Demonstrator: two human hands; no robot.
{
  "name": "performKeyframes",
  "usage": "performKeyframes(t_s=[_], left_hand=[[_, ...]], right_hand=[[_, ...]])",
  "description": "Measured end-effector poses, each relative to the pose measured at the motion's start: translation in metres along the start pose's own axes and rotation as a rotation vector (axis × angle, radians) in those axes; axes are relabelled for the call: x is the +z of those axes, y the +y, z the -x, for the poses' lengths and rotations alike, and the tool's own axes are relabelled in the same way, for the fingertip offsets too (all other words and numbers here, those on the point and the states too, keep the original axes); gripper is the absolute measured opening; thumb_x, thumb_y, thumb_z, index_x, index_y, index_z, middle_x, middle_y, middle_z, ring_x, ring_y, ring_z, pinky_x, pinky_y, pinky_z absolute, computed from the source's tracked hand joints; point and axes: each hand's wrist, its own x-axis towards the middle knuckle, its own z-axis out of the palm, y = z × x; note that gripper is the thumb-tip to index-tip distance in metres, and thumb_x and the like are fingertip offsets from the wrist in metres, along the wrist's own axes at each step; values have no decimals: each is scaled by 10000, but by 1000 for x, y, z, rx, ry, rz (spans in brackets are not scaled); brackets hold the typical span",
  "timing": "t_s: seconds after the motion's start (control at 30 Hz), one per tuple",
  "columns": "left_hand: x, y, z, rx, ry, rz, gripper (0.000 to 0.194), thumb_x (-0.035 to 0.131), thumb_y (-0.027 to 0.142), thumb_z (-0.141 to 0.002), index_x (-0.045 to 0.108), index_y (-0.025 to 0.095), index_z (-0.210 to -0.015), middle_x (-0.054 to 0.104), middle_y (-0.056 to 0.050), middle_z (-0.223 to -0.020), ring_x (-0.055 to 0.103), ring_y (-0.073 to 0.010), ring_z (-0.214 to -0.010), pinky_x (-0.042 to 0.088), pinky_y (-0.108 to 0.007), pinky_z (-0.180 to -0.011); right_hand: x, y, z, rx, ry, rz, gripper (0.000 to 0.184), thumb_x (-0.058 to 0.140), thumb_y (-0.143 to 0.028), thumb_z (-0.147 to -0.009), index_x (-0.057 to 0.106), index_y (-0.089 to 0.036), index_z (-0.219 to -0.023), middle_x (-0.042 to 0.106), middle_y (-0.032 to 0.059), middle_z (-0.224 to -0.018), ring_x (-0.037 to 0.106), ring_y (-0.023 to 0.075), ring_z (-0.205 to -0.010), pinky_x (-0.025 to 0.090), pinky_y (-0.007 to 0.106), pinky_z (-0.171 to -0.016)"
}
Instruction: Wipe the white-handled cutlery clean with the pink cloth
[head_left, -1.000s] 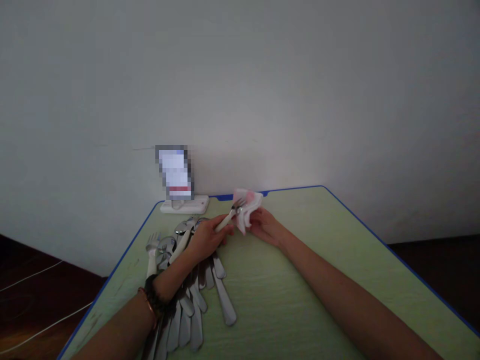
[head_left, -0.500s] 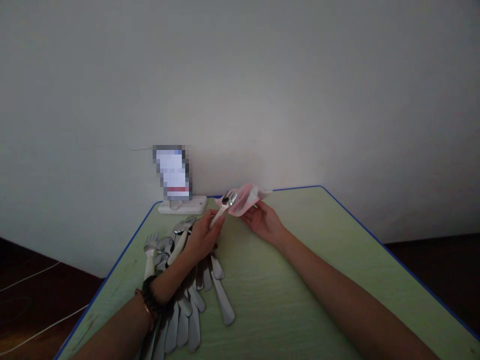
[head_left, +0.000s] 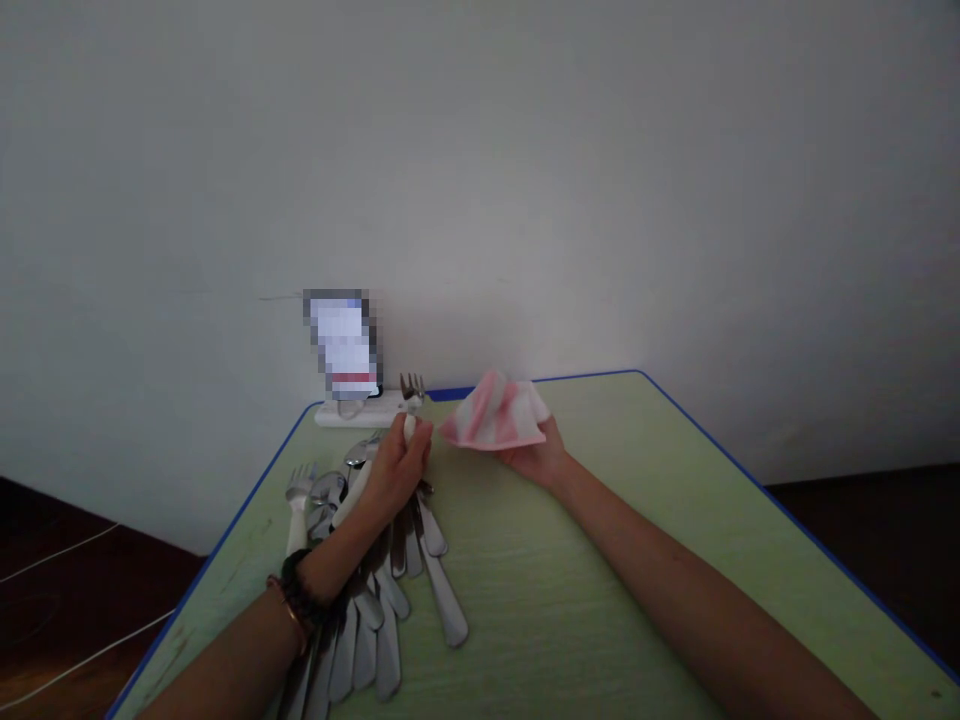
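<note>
My left hand (head_left: 399, 462) is closed round the white handle of a fork (head_left: 412, 390), its metal tines pointing up. A pink and white striped cloth (head_left: 501, 415) is in my right hand (head_left: 538, 452), draped over the fingers, which it mostly hides. A gap separates the fork from the cloth. Under and beside my left forearm lies a pile of metal cutlery (head_left: 386, 640), handles toward me. Another white-handled fork (head_left: 298, 500) lies at the pile's left side.
A phone (head_left: 345, 345) with a blurred screen stands in a white holder (head_left: 360, 412) at the table's back left. The green table (head_left: 600, 600) has a blue edge and meets a grey wall (head_left: 525, 180). White cords (head_left: 82, 655) run across the dark floor at left.
My left hand has drawn the fork left, away from the cloth, and its tines now point upward. The cloth has spread out over my right hand.
</note>
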Motion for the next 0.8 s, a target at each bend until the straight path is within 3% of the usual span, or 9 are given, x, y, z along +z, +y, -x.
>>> performKeyframes(t_s=[0.2, 0.37, 0.5, 0.6, 0.7, 0.8], left_hand=[[-2, 12, 1, 125, -110, -156, 256, 555, 411, -760, 527, 177, -859, 523, 37, -671, 461, -102, -564, 373, -216, -551], [-3, 14, 3, 88, -35, -191, 207, 522, 379, -759, 537, 173, -754, 464, 56, -579, 419, -99, -538, 345, -204, -524], [-6, 11, 5, 136, -6, -78, 173, 500, 334, -756, 490, 181, -677, 420, 61, -557, 373, -92, -515, 316, -203, -500], [-7, 8, 5, 129, 24, 24, 149, 504, 297, -730, 428, 194, -653, 461, 50, -598, 403, -100, -537, 344, -211, -524], [-6, 5, 4, 116, 72, 120, 164, 517, 287, -724, 389, 203, -664, 488, 39, -649, 435, -108, -578, 370, -217, -554], [-4, 3, 2, 109, 99, 180, 170, 517, 309, -752, 388, 204, -719, 521, 25, -717, 466, -112, -622, 397, -226, -586]], right_hand=[[7, 7, -2, 66, -41, 118, 420, 287, -395, -790, 575, -168, -996, 659, 91, -931, 597, 223, -939, 456, 366, -811], [9, 4, 0, 37, 65, 78, 487, 249, -493, -820, 578, -153, -934, 669, 91, -877, 609, 230, -881, 472, 355, -751], [6, 6, -1, -91, 103, 94, 404, 419, -491, -772, 552, -196, -1014, 627, 63, -1034, 591, 199, -907, 461, 323, -777], [4, 9, -2, -110, 21, 98, 440, 568, -353, -692, 516, -233, -1112, 580, 46, -1140, 579, 167, -916, 450, 290, -781], [4, 10, -1, -46, -120, 113, 500, 643, -280, -634, 523, -224, -1117, 637, 35, -1002, 591, 145, -790, 452, 270, -710], [6, 10, 3, 36, -183, 163, 430, 688, -237, -602, 581, -188, -1016, 660, 9, -838, 569, 109, -644, 438, 237, -625]])
